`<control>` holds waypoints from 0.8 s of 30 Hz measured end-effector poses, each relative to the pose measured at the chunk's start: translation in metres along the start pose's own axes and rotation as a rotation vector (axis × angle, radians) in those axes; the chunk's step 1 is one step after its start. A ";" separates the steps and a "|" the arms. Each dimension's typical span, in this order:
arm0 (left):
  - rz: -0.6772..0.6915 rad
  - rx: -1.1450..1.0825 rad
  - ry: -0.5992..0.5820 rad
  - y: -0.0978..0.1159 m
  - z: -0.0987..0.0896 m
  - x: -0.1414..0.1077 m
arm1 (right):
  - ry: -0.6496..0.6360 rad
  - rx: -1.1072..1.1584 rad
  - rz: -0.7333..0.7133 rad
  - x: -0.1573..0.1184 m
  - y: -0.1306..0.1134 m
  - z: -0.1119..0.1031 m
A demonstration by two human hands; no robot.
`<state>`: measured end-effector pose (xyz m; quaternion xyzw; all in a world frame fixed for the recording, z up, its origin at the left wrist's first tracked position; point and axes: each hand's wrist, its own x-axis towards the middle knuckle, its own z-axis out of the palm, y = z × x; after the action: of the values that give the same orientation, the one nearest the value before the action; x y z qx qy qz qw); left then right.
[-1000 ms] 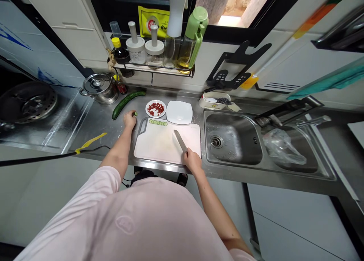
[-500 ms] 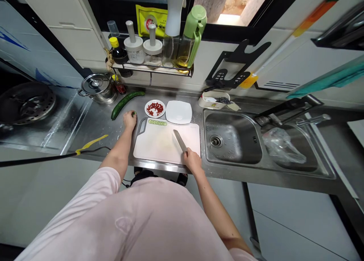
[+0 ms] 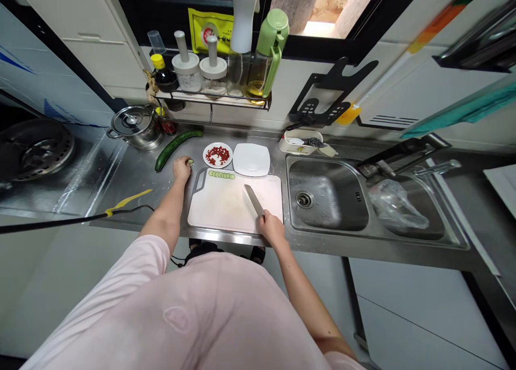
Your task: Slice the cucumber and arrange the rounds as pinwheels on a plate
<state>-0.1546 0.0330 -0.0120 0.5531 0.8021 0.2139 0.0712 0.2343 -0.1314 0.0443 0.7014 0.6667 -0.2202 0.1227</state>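
A steel counter [image 3: 124, 179] spans the view, its front edge just ahead of the person's body. Towards its right end is the sink [image 3: 334, 198], with two basins. The white cutting board [image 3: 226, 211] lies between, its front edge close to the counter's front edge and its right edge just beside the sink's rim; a grey handle forms its back left corner. Near the back edge of the counter, towards the left, stands a lidded steel pot [image 3: 148, 139]. Behind the board's back edge sits a squarish white plate [image 3: 251, 159], and between that and the pot a whole cucumber [image 3: 173, 147] lies at a slant. A small round plate [image 3: 205, 155] of chopped red pieces [image 3: 218, 154] sits just left of the squarish one, near the board's back left corner.

The person's right hand [image 3: 273, 229] is wrapped round the handle of the knife [image 3: 253, 199], over the front right corner of the board; the blade slants towards the back edge, and whether it touches the board is hard to tell. The left hand [image 3: 182, 169], fingers curled, pinches a cucumber stub [image 3: 191, 162] just outside the board's back left corner. Smallest are the thin cucumber slices [image 3: 221, 174], overlapping in a row along the board's back edge, near the grey handle.
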 end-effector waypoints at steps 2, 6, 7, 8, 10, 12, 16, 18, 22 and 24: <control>0.008 -0.001 -0.001 0.000 0.000 0.001 | -0.005 0.001 0.007 0.000 0.000 0.000; 0.036 -0.014 -0.003 0.001 0.001 0.003 | -0.002 0.003 0.006 0.000 0.000 -0.001; 0.041 -0.015 -0.007 0.001 0.002 0.004 | 0.001 0.004 0.004 0.000 -0.001 -0.001; 0.044 -0.015 -0.009 0.002 0.002 0.005 | 0.003 0.004 0.004 0.000 -0.001 -0.001; 0.047 -0.017 -0.011 0.003 0.002 0.005 | -0.002 0.006 0.010 -0.001 -0.001 -0.002; 0.040 -0.023 -0.005 0.004 0.002 0.005 | -0.011 0.003 0.016 -0.001 -0.002 -0.002; 0.006 -0.043 0.010 0.003 0.002 0.003 | -0.013 -0.008 0.014 -0.002 -0.002 -0.002; -0.002 -0.059 0.019 0.003 0.001 0.001 | -0.007 -0.010 0.008 -0.002 -0.001 -0.002; -0.029 -0.091 0.101 0.008 -0.002 -0.005 | -0.003 -0.008 -0.001 -0.001 0.000 -0.002; -0.054 -0.106 0.150 0.016 -0.004 -0.011 | -0.009 -0.004 0.000 -0.001 0.000 -0.003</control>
<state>-0.1377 0.0264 -0.0030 0.5091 0.8073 0.2950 0.0456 0.2348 -0.1310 0.0472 0.7002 0.6666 -0.2219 0.1271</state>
